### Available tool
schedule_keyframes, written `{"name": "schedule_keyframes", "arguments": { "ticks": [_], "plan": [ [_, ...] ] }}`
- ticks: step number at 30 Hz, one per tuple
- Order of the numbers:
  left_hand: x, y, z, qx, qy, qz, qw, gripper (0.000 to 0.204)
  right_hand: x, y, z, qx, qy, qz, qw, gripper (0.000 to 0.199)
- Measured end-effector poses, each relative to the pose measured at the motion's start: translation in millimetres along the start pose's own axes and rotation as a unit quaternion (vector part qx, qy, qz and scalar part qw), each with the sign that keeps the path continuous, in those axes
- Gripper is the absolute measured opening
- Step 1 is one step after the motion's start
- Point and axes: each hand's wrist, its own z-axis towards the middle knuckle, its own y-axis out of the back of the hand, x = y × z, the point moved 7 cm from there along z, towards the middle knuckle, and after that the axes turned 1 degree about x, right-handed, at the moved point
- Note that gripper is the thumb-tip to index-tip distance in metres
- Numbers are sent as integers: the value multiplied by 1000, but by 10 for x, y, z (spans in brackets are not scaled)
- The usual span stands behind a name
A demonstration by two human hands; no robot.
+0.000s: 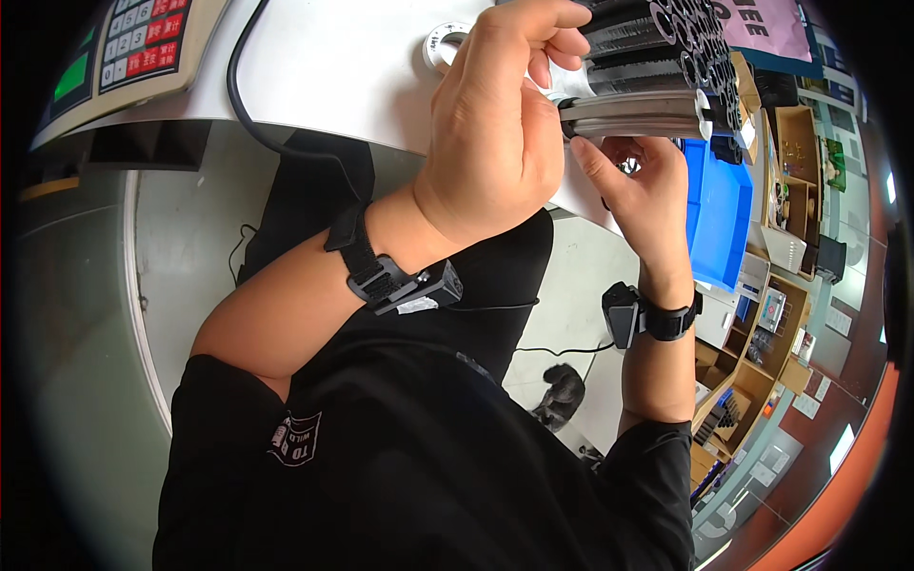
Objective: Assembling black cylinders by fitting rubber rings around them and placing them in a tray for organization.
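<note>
A stack of black tubes (640, 74) lies at the upper right, its open round ends turned to the right. Along its near side run clear, shiny tubes (636, 112). My left hand (500, 119) is at the left end of these tubes, fingers curled; the palm hides that end and whatever the fingers grip. Just below the clear tubes is my right hand (643, 186), thumb up against their underside and fingers bent. Something small and shiny shows between its thumb and fingers, too covered to name. A white tape roll (443, 48) lies left of my left hand.
The white table (324, 71) carries a keypad device (129, 48) with a green display at far left. A black cable (235, 86) hangs over its edge. A blue bin (719, 224) stands right of my right hand, pink paper (769, 27) above, wooden shelves (747, 381) beyond.
</note>
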Motion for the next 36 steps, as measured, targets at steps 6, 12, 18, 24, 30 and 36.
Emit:
{"name": "schedule_keyframes", "arguments": {
  "ticks": [6, 12, 18, 24, 30, 36],
  "plan": [
    [20, 18, -13, 5, 19, -5, 1000, 53, 38, -64, 23, -26, 38, 2, 999, 33],
    [383, -38, 32, -72, -414, -13, 907, 52, 142, -90, 91, -41, 62, 7, 997, 35],
    [268, -124, -55, 47, -77, -20, 996, 60, 145, 18, 37, -43, 8, 8, 999, 35],
    [340, -196, -66, 92, -13, 7, 996, 56, 73, 509, -263, -90, 42, -24, 995, 30],
    [420, -209, -83, 101, 11, 20, 995, 55, -747, 1566, -556, -174, -42, -36, 983, 18],
    [408, -254, -78, 108, 15, 30, 994, 53, -2096, 2474, -491, -208, -151, -110, 960, 22]
  ]
}}
